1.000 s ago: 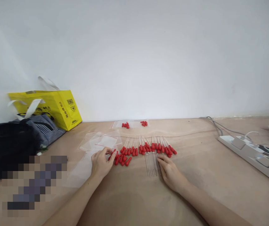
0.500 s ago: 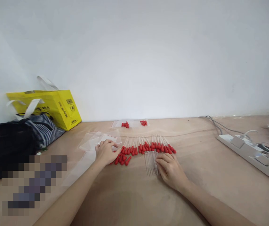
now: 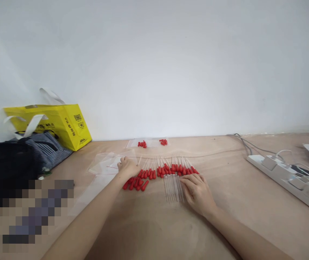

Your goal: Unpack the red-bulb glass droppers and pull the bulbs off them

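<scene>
My left hand (image 3: 128, 167) is closed at the left end of a row of droppers (image 3: 152, 169), with a thin pale dropper tube (image 3: 140, 159) standing out past its fingers. The row has red rubber bulbs toward me and clear tubes pointing away. Several loose red bulbs (image 3: 136, 184) lie just below that hand. My right hand (image 3: 199, 195) rests with its fingers bent together at the right edge of a set of bare glass tubes (image 3: 173, 189), which lie side by side. Its fingertips hide what they pinch, if anything.
Clear zip bags (image 3: 102, 164) lie on the left. Another bag (image 3: 153, 143) with red bulbs and tubes lies by the wall. A yellow bag (image 3: 75, 131), a striped bag (image 3: 48, 148) and a black bag (image 3: 8, 169) stand far left; a power strip (image 3: 292, 180) with cables sits right.
My left hand has moved from the bulbs up and away, and a pale tube now shows at its fingers. My right hand has shifted slightly, staying beside the glass tubes.
</scene>
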Tool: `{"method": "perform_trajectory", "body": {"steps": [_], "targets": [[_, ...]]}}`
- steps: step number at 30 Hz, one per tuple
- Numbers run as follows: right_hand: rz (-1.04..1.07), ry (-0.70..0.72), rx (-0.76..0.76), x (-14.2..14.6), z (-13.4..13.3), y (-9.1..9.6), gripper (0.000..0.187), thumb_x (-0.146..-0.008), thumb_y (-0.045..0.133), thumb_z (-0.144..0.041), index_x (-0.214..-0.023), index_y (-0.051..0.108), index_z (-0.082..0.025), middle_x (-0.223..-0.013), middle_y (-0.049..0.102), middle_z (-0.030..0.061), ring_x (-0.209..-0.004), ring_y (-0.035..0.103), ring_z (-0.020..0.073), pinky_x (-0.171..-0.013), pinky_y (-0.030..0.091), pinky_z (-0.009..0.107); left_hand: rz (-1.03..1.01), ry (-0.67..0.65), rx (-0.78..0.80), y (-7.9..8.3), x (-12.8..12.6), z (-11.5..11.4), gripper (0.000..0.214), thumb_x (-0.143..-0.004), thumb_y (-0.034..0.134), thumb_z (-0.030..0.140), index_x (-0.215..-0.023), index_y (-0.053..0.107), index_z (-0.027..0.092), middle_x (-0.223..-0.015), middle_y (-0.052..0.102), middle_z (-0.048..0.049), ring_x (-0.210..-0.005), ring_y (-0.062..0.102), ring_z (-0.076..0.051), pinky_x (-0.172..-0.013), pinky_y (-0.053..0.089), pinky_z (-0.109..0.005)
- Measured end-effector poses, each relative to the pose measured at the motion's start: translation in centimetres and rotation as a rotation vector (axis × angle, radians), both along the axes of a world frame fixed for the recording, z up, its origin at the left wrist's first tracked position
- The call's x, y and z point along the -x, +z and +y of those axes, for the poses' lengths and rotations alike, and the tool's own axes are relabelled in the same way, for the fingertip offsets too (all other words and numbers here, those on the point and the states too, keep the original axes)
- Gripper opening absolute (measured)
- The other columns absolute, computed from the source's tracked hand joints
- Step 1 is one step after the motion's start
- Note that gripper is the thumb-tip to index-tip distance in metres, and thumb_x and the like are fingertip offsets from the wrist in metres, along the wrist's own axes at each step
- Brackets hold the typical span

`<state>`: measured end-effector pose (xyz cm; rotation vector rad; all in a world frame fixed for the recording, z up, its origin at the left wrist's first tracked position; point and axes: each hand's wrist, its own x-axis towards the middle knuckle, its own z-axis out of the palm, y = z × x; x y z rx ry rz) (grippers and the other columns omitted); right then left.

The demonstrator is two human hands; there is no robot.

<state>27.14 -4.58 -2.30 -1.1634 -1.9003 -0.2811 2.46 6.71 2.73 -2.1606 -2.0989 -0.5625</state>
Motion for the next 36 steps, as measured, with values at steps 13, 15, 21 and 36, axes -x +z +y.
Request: {"method": "perform_trajectory", "body": {"steps": [13,15,21,36], "targets": [[-0.134,0.106,-0.084,0.6,-0.3,0.4,0.028,-0.081,0.047,-0.019,-0.108,0.053,-0.017,-0.105,0.059,0.0072,-0.100,0.050,0.0203,-0.086,0.037,0.039,0.226,-0.591,-0.324,-3.2,-1.2,-10.4,0.022,-0.087,0.035,0.020,-0.070,0.049,0.017,-0.067,0.057,-0.0014,-0.062,0.049,-0.016,-0.066,0.032,-0.031],[-0.206,0.144,-0.095,1.1,-0.5,0.5,0.028,-0.082,0.047,-0.019,-0.109,0.053,-0.018,-0.107,0.060,0.0051,-0.104,0.048,0.0205,-0.092,0.032,0.043,0.205,-0.666,-0.400,-4.1,-1.6,-10.6,0.022,-0.087,0.034,0.019,-0.070,0.047,0.016,-0.066,0.055,-0.0015,-0.061,0.048,-0.016,-0.063,0.031,-0.030],[-0.320,0.250,-0.192,2.2,0.0,-0.6,0.024,-0.083,0.048,-0.021,-0.107,0.054,-0.020,-0.095,0.066,0.0006,-0.107,0.048,0.0184,-0.103,0.012,0.050,0.133,-0.795,-0.493,-4.6,-2.3,-10.6,0.020,-0.088,0.034,0.017,-0.073,0.048,0.016,-0.070,0.056,-0.0020,-0.064,0.050,-0.015,-0.064,0.034,-0.029],[-0.325,0.250,-0.276,2.6,0.1,-1.1,0.017,-0.083,0.048,-0.016,-0.097,0.057,-0.016,-0.081,0.068,0.0005,-0.105,0.051,0.0178,-0.105,0.011,0.050,-0.036,-0.832,-0.612,-4.3,-3.5,-10.8,0.018,-0.086,0.041,0.017,-0.083,0.059,0.015,-0.085,0.068,-0.0015,-0.087,0.059,-0.015,-0.097,0.024,-0.042]]}}
